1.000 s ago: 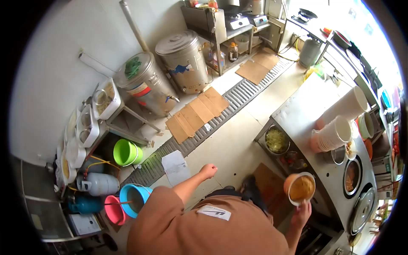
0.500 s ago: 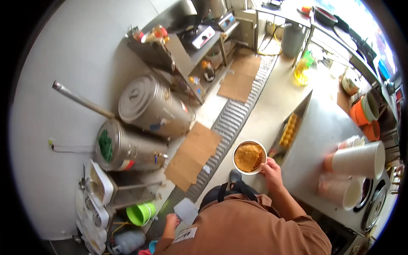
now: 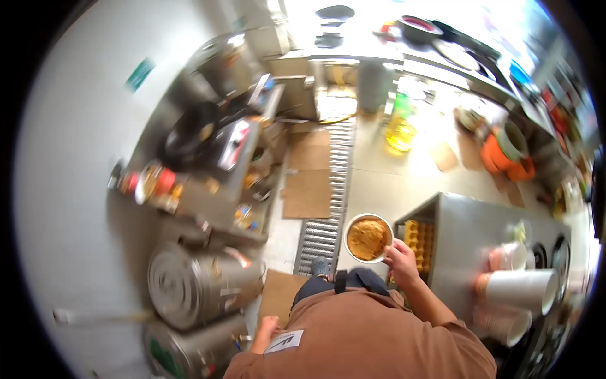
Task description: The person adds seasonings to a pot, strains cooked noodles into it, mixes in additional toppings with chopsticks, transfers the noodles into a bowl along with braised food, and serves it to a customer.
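My right hand (image 3: 402, 261) is closed around the right rim of a round white tub (image 3: 346, 243), thumb on top. The tub is held level in front of my body and contains an orange-brown, paste-like food (image 3: 368, 238). My left hand (image 3: 270, 326) hangs low by my left side with its fingers curled in. Nothing shows sticking out of it. A white card with a dark logo (image 3: 285, 342) lies against my brown shirt beside that wrist.
A steel counter (image 3: 464, 234) with stacked white tubs (image 3: 521, 290) is on my right, yellow egg trays (image 3: 418, 246) inside it. Large steel drums (image 3: 189, 287) and a stove bench stand left. Ahead are a floor grate (image 3: 338, 189), cardboard (image 3: 307, 196) and an oil bottle (image 3: 401, 129).
I have moved forward and my view has turned left; the stove bench and drums are lower in view. The tub stays in my right hand. The pale square near my left hand is out of sight.
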{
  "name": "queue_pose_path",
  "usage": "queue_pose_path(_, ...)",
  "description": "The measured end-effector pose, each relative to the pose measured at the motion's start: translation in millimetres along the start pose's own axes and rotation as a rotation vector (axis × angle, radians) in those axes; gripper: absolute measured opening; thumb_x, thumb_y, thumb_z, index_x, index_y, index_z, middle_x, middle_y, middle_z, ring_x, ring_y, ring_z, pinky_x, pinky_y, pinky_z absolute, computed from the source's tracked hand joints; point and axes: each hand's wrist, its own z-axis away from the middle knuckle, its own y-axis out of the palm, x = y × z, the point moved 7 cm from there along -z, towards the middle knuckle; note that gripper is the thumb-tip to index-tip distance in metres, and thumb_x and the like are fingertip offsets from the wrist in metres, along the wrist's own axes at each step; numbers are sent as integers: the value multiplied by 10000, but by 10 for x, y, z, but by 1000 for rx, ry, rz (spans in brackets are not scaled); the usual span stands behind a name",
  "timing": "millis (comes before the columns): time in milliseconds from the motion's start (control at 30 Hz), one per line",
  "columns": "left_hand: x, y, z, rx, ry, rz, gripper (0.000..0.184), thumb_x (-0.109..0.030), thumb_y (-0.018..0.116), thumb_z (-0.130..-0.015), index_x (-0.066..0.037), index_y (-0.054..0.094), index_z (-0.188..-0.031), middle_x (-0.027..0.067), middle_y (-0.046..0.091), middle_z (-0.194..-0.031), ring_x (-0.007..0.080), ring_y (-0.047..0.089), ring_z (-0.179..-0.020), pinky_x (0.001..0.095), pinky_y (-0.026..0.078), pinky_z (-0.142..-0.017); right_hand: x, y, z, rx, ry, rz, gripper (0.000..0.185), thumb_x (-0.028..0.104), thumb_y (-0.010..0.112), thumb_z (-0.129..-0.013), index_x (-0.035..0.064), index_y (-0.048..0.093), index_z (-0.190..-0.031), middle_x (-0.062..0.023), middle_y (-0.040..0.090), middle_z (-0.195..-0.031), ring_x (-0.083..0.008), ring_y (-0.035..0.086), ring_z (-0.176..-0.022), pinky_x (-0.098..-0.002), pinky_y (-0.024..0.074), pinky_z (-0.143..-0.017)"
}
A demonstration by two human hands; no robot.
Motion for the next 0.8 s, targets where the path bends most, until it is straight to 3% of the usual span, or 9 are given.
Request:
queue_pose_path(33,-138,-205,-483,21,-126,464,164,-171,563,-923,-34,583,-836,67,573,-629,173,573,-501,313,445,-378,144,-38,-116,-58,-21,-25,203,100,585,-891,33,605,-1082,-16,601,-1001,-121,612,-898,-306,534,-813)
queue_pose_path(67,-744,-599,-674,-84,-33,196,115,-130,530,-888,-75,581,-801,46,542,-639,180,577,-531,310,471,-408,278,-73,-256,-118,-42,-56,183,105,608,-884,35,612,-1053,-10,586,-1007,-112,597,-885,-302,529,-801)
queue_pose_path(133,-1827,-1189,-1084,-190,76,336,124,-170,519,-919,-64,572,-956,61,591,-767,173,585,-552,309,490,-422,491,-189,-518,-185,-130,-161,181,86,607,-882,15,609,-1048,-12,571,-1034,-106,592,-891,-296,529,-791)
queue_pose_path(233,-3428,-1681,-1612,-241,158,333,140,-179,527,-936,-57,566,-991,42,569,-732,142,560,-535,259,468,-412,686,-435,-955,-325,-188,-307,81,72,608,-878,-7,629,-875,-45,525,-1151,-103,574,-870,-283,519,-769)
queue_pose_path(300,-4381,-1726,-1876,-256,240,247,142,-184,528,-935,-66,554,-1008,40,573,-738,145,570,-545,261,473,-419,696,-706,-1377,-403,-268,-352,180,53,613,-869,-12,603,-701,-71,478,-1229,-110,555,-855,-262,494,-710)
queue_pose_path(467,-6180,-770,-1995,-42,212,0,132,-181,544,-937,-54,573,-961,51,600,-764,161,583,-558,289,494,-445,1047,-1440,-2301,-564,-256,-546,196,60,626,-855,-5,566,-680,-68,463,-1235,-133,568,-945,-291,528,-776)
queue_pose_path(667,-8075,928,-1932,280,435,-353,218,-199,585,-928,-16,593,-1045,55,600,-794,155,596,-618,283,495,-501,1998,-2532,-2839,-745,-350,-605,173,53,591,-871,20,554,-705,-64,435,-1290,-163,579,-992,-336,540,-859)
queue_pose_path(733,-8567,1329,-1999,277,434,-519,247,-200,585,-917,-5,617,-1065,65,613,-748,172,600,-574,304,490,-483,2201,-2874,-2892,-778,-433,-589,95,48,586,-870,3,572,-787,-66,443,-1302,-163,588,-983,-336,546,-844)
queue_pose_path(800,-9220,1776,-1952,279,502,-821,255,-216,587,-912,10,641,-1018,74,628,-731,189,615,-566,320,503,-489,2475,-3254,-2946,-899,-532,-645,206,67,567,-879,-1,581,-1073,-50,616,-999,-142,626,-880,-323,550,-826)
